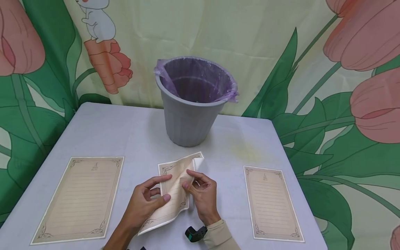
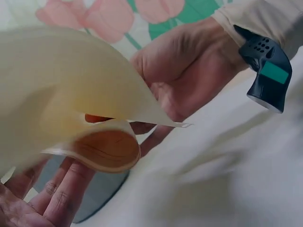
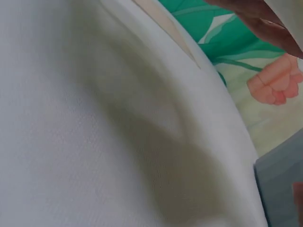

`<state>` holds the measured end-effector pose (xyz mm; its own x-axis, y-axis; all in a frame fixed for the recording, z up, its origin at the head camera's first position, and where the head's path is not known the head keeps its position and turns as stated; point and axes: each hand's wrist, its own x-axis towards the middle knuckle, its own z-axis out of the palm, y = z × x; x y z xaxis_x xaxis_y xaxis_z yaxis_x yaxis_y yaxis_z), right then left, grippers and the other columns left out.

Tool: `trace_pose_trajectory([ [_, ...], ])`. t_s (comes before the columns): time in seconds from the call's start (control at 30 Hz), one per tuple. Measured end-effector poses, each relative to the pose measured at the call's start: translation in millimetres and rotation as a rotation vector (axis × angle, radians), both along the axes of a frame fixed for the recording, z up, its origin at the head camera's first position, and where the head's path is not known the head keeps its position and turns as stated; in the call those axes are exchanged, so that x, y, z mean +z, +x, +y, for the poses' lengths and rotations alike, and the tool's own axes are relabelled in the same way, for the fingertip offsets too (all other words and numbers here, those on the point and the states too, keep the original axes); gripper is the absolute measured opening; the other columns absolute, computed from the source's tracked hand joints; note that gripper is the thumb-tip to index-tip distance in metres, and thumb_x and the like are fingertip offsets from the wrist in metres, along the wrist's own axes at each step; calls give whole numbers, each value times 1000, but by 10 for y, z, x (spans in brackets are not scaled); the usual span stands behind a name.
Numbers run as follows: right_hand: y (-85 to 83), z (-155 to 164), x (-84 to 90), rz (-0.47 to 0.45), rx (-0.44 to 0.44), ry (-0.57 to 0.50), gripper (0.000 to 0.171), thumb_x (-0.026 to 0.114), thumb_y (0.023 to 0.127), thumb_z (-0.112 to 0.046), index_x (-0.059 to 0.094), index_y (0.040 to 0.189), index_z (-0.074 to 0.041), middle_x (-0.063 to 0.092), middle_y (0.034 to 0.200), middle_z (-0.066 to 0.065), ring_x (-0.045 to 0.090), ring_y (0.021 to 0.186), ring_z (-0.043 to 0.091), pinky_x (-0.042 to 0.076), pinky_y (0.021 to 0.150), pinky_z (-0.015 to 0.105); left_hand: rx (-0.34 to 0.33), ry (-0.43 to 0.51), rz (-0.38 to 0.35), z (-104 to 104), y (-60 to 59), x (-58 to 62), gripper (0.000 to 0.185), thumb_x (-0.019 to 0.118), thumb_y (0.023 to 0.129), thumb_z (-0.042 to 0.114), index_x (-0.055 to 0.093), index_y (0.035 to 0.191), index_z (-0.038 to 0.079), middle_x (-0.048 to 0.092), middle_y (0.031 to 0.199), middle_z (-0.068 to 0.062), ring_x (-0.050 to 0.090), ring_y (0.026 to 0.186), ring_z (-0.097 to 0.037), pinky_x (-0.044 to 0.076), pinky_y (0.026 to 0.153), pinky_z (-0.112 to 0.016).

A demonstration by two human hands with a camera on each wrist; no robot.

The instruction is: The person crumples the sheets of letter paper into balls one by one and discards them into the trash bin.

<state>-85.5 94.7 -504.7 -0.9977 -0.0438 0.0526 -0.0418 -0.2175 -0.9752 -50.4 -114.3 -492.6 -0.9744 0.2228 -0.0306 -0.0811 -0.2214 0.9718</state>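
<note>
Bin: a grey plastic bin (image 1: 189,118) stands upright on the counter, beyond the hands, toward the back edge.
Bin liner: a purple plastic bag (image 1: 197,81) lines the bin, folded out over its rim.
Left sheet: a lined, cream sheet of letter paper (image 1: 79,198) lies flat, left of the hands.
Right sheet: a matching lined sheet (image 1: 270,203) lies flat, right of the hands.
Counter: pale grey-white counter (image 1: 125,132), bearing everything.
Backdrop: a curtain (image 1: 328,86) printed with green leaves, pink tulips, a white rabbit and a carrot hangs behind.
</note>
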Motion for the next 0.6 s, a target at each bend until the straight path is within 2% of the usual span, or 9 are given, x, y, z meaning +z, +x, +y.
trace_pose_trajectory([
  [0.1, 9, -10, 8, 35, -28, 19, 44, 88, 84, 0, 75, 126, -1, 67, 124, 14, 66, 126, 25, 57, 107, 30, 25, -18, -4, 25, 5, 4, 59, 82, 90, 0, 61, 145, 5, 68, 133, -28, 79, 104, -28, 67, 77, -42],
  [0.2, 18, -24, 9, 60, -72, 43, 45, 88, 82, 2, 77, 125, -3, 58, 127, 12, 64, 126, 26, 54, 109, 26, 73, -31, 1, 60, 14, -6, 58, 83, 89, -1, 63, 143, 3, 68, 132, -30, 79, 101, -28, 67, 76, -43],
  [0.4, 44, -64, 23, 66, -147, 80, 43, 90, 81, 1, 79, 122, -6, 37, 163, 9, 59, 137, 34, 52, 111, 26, 212, -105, 31, 139, 26, -42, 52, 82, 88, -5, 69, 137, 4, 71, 130, -23, 80, 94, -22, 67, 75, -40],
  [0.5, 53, -77, 31, 46, -144, 51, 44, 87, 83, 4, 76, 125, -4, 27, 172, 12, 53, 144, 39, 52, 111, 28, 272, -149, 53, 175, 28, -51, 50, 81, 87, -9, 72, 133, 6, 72, 127, -19, 79, 89, -20, 67, 74, -36],
  [0.6, 55, -83, 44, 22, -120, 23, 47, 85, 84, 6, 75, 128, -4, 40, 164, 19, 54, 144, 39, 54, 109, 30, 319, -189, 76, 204, 27, -51, 49, 81, 86, -11, 74, 130, 8, 73, 126, -17, 78, 86, -18, 66, 72, -31],
])
